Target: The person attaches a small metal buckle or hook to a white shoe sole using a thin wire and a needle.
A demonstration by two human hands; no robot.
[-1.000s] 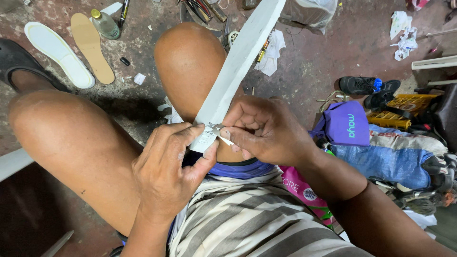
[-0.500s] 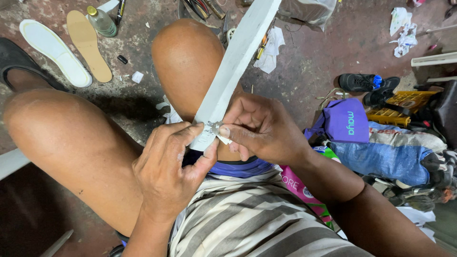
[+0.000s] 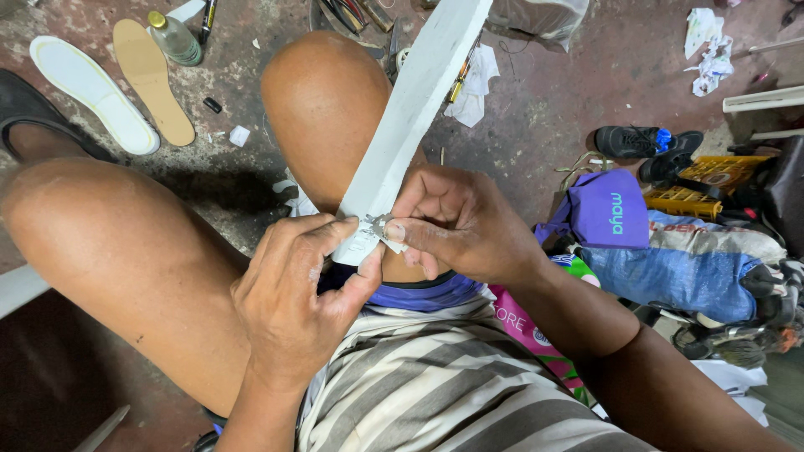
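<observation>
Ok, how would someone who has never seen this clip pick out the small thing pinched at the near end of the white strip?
Start at the long white strip running over the person's knee toward the body. At its near end, the left hand and right hand meet. Between their fingertips sits a tiny metal piece, the only shiny grey item on the dull white strip.

Both hands, left hand (image 3: 293,293) and right hand (image 3: 461,222), pinch a white strip (image 3: 410,109).
</observation>
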